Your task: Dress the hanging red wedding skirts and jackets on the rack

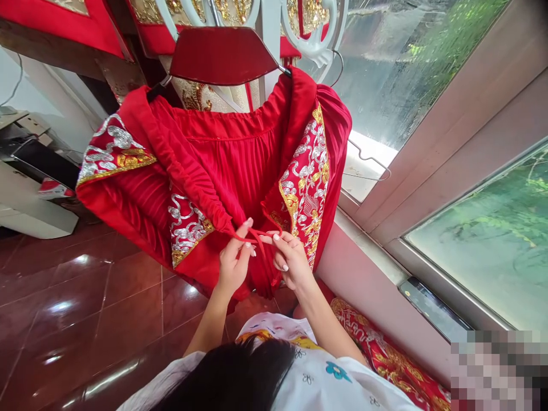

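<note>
A red pleated skirt (pixel 222 154) with silver and gold embroidered panels (pixel 309 188) hangs by its waistband from a hanger with a dark red board (pixel 225 55). At the front, thin red tie strings (pixel 257 234) cross over each other between my hands. My left hand (pixel 234 257) pinches one string between thumb and fingers. My right hand (pixel 291 257) grips the other string, its thumb against the forefinger. Both hands are close together, just in front of the skirt's waistband opening. Loose string ends hang below them.
A white metal scroll frame (pixel 268 40) stands behind the hanger. On the right, a phone (pixel 434 308) lies on the window ledge, and a bare wire hanger (pixel 372 165) hangs by the glass. Red embroidered cloth (pixel 385 359) lies below the ledge. Tiled floor (pixel 64 319) spreads left.
</note>
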The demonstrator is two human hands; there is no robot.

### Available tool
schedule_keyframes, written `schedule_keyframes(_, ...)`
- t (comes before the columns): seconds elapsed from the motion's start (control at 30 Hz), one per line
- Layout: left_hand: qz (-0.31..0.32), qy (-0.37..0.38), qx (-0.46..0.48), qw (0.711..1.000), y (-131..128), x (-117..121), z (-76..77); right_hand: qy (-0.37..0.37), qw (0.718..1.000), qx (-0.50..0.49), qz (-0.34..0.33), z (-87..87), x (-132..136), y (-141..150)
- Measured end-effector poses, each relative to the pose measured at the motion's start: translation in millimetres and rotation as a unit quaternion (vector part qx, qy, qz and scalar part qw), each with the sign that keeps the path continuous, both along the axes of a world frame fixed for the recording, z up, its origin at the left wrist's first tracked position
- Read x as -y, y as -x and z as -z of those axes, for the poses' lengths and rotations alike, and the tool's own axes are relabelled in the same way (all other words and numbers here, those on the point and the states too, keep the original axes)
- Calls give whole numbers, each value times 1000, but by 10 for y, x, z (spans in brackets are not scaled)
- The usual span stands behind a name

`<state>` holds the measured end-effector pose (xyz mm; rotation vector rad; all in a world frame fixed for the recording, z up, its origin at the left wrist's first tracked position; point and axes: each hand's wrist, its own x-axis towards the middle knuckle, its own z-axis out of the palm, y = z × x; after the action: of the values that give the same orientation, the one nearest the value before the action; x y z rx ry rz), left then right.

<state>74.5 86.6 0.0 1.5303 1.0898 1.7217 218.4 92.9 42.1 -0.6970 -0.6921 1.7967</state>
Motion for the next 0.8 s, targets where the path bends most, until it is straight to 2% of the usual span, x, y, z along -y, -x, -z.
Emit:
schedule_keyframes(0.13, -57, 42, -21, 997, 6, -12, -23, -23, 999, 15, 27, -28, 11, -63)
schedule_keyframes(0.2, -91, 88, -74, 989, 15, -11, -30, -32, 999, 26, 23, -39, 31, -82)
schedule_keyframes(0.33, -138, 176, -190, 956, 16, 19, -48, -64, 997, 44, 16, -46, 85, -88)
schedule_keyframes(0.5, -213, 214, -270, 914, -8, 38, -139, -90, 993, 78, 2, -76, 124, -92)
schedule_keyframes(0.73, -183, 263, -394, 861, -24, 69, -323, -112, 985, 131, 6, -130, 135, -155)
schedule_keyframes(0.8, -154, 283, -411, 853, -5, 124, -392, -119, 981, 152, 7, -141, 137, -175)
